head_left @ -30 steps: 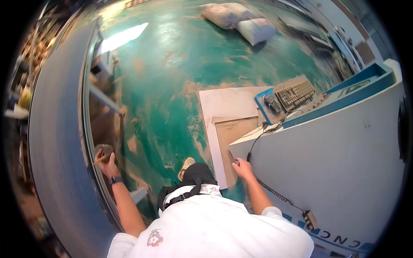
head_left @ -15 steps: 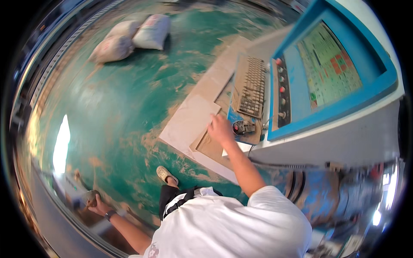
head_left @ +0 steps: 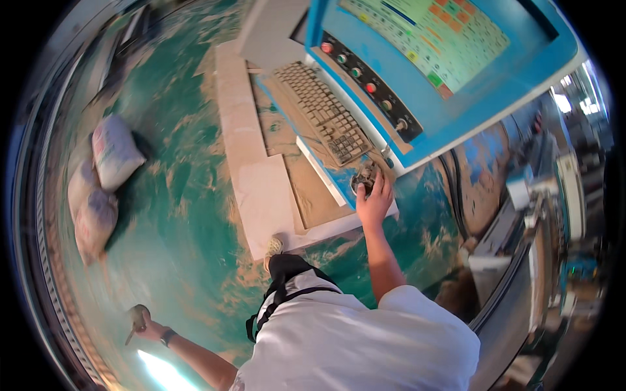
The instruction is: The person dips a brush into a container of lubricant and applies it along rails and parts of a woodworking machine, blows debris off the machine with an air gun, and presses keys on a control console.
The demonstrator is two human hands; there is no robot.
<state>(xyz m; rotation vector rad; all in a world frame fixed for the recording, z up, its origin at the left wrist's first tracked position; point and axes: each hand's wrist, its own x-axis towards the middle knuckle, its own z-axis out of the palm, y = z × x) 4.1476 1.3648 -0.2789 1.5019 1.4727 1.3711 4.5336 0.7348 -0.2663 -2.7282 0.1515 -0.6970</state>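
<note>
My right hand [head_left: 375, 201] curls over a dark, dusty, mouse-sized device [head_left: 363, 182] beside the keyboard's near end, with the fingers bent around it and hiding part of it. The keyboard [head_left: 323, 111] is coated in brown dust and lies on a blue ledge under the control cabinet's screen [head_left: 430, 39]. Far off to the left, low over the green floor, my left hand [head_left: 152, 328] grips a dark, rounded object [head_left: 138, 317] with a thin piece sticking out below. Its exact kind cannot be made out.
A blue-framed panel with red and green buttons [head_left: 370, 87] runs along the keyboard. Pale boards [head_left: 261, 195] lie on the dusty green floor under the ledge. Several stuffed sacks [head_left: 117, 153] rest at left. Black cables [head_left: 454, 195] and machinery [head_left: 505, 241] stand at right.
My right hand has moved from beside the small device onto it and closed around it. The view has turned, so the sacks sit lower left. The left hand still grips its object.
</note>
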